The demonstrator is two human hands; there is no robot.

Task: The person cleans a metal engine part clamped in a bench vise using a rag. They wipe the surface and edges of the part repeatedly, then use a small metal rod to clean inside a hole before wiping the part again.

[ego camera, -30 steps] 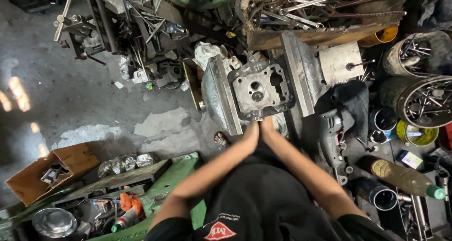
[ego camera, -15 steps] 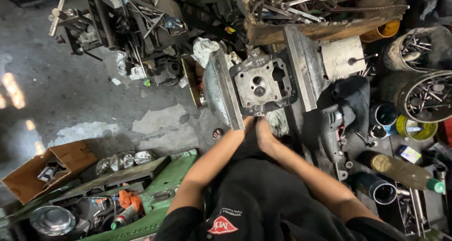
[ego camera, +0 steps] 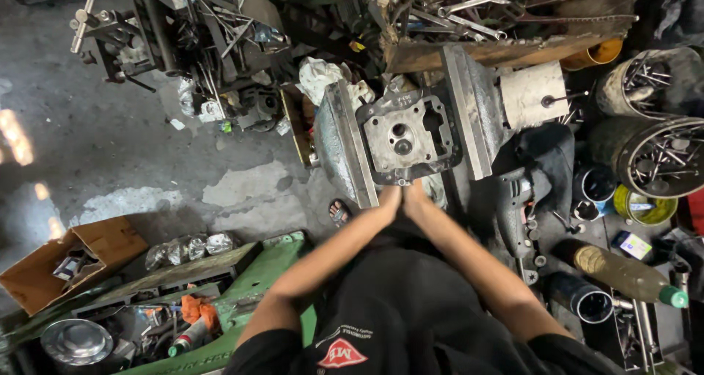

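Note:
A grey metal engine part (ego camera: 407,137) with a round bore and a rectangular opening sits clamped between the two wide jaws of a large bench vise (ego camera: 345,151). My left hand (ego camera: 389,199) and my right hand (ego camera: 415,197) are pressed side by side at the part's near lower edge, fingertips against a small stud there. The fingers are bunched and mostly hidden, so whether they hold anything is unclear. Both forearms reach up from my black shirt.
A power drill (ego camera: 517,199) lies right of the vise, with tins of nails (ego camera: 653,155), a bottle (ego camera: 623,272) and dark tubes nearby. A wooden tray of wrenches (ego camera: 477,16) sits beyond. A green metal frame (ego camera: 249,287) and a cardboard box (ego camera: 66,261) stand on the concrete floor at left.
My hands stay together at the part's lower edge. The view has shifted slightly; nothing else has visibly moved.

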